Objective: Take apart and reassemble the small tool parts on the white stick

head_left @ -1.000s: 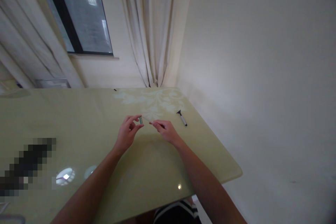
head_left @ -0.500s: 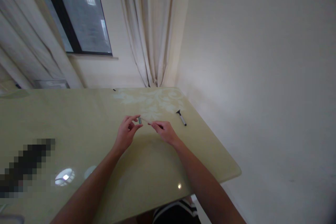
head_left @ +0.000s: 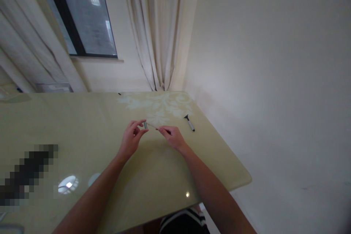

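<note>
In our left hand (head_left: 129, 139) we hold a small green-and-pale, narrow rectangular piece (head_left: 145, 125), pinched by its ends between thumb and finger, above the glossy yellow-green worktop (head_left: 153, 186). We suppose this grip leaves its long side free. Its long axis goes from finger down to thumb, almost upright in our view, with the lower end leaning slightly right. Our right hand (head_left: 173, 138) closes around a thin pale stick (head_left: 152, 126), which points left and slightly upward to the piece; whether they touch, we cannot tell.
</note>
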A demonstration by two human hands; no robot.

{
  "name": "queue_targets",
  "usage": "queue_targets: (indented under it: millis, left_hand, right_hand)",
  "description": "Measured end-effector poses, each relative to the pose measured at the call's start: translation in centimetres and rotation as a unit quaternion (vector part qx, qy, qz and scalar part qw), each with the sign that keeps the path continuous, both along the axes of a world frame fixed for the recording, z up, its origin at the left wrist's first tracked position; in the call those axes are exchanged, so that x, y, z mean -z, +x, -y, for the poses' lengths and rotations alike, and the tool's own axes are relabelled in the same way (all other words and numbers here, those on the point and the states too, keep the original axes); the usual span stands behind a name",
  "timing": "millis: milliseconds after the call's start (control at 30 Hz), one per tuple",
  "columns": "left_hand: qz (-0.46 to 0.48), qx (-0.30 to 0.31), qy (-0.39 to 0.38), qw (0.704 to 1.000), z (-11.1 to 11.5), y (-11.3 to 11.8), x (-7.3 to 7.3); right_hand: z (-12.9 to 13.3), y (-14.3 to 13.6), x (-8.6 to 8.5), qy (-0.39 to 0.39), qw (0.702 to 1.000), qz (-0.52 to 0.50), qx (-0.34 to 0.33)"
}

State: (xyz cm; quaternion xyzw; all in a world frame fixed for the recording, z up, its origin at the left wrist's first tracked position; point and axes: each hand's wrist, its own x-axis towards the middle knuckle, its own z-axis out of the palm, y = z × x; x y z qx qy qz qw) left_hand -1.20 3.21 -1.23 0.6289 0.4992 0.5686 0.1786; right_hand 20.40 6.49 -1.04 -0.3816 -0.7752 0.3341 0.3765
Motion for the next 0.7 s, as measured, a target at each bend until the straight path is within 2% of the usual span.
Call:
queue_targets:
  millis: [100, 233, 367, 467, 600, 700]
  left_hand:
    - [-0.001, -0.002, 0.001, 1.0, -0.04, -0.07, -0.06]
    - [0.004, -0.006, 0.001, 1.0, -0.1, -0.15, -0.02]
    - [0.004, -0.002, 0.0, 1.0, -0.1, -0.2, 0.02]
    - [0.002, -0.002, -0.002, 1.0, -0.09, -0.22, 0.02]
    - [0.007, 0.001, -0.004, 1.0, -0.1, -0.23, 0.03]
    - [0.007, -0.004, -0.005, 1.0, -0.11, -0.23, 0.01]
  right_hand:
    - [-0.17, 0.11, 0.18, -0.002, 1.0, -0.003, -0.025]
    - [-0.4, 0.22, 0.43, 0.016, 1.0, -0.001, 0.019]
    - [-0.31, 0.25, 0.41, 0.013, 1.0, 0.008, -0.011]
    - [-0.19, 0.29, 0.28, 0.028, 0.999, 0.016, 0.03]
    - [-0.19, 0.38, 0.22, 0.019, 0.999, 0.03, 0.001]
    - [-0.27, 0.39, 0.21, 0.023, 0.999, 0.035, 0.028]
